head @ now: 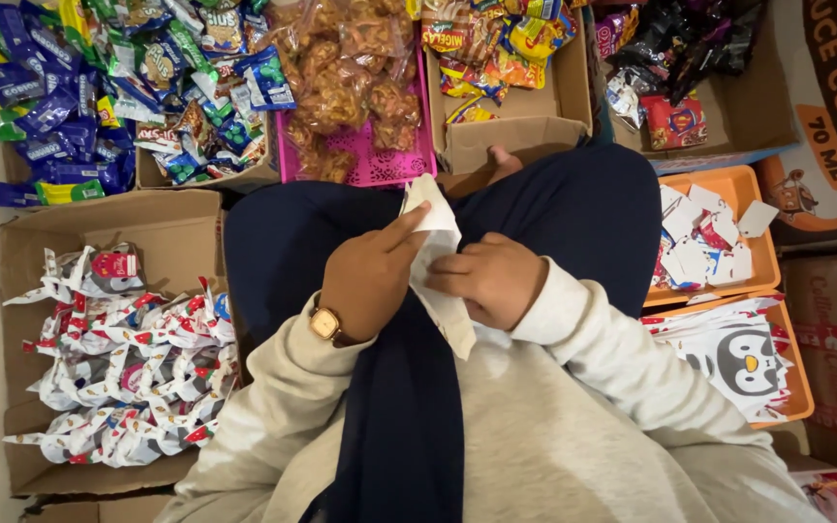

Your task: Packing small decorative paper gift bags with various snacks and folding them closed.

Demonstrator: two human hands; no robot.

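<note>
Over my lap, both hands hold a flat white paper bag (435,232). My left hand (368,276), with a gold wristwatch at the wrist, pinches the bag's upper part with the forefinger stretched along it. My right hand (491,279) grips the bag's lower right side, fingers curled around it. The bag's bottom end hangs down between my sleeves. My legs, in dark blue cloth (573,213), are crossed beneath the hands.
A cardboard box (162,225) of white-and-red snack packs sits at left. Boxes of blue and green wrapped snacks (70,107), a pink basket (380,167) of bagged fried snacks and more snack boxes lie ahead. Orange trays (762,254) with white paper pieces and penguin-print bags (738,353) stand at right.
</note>
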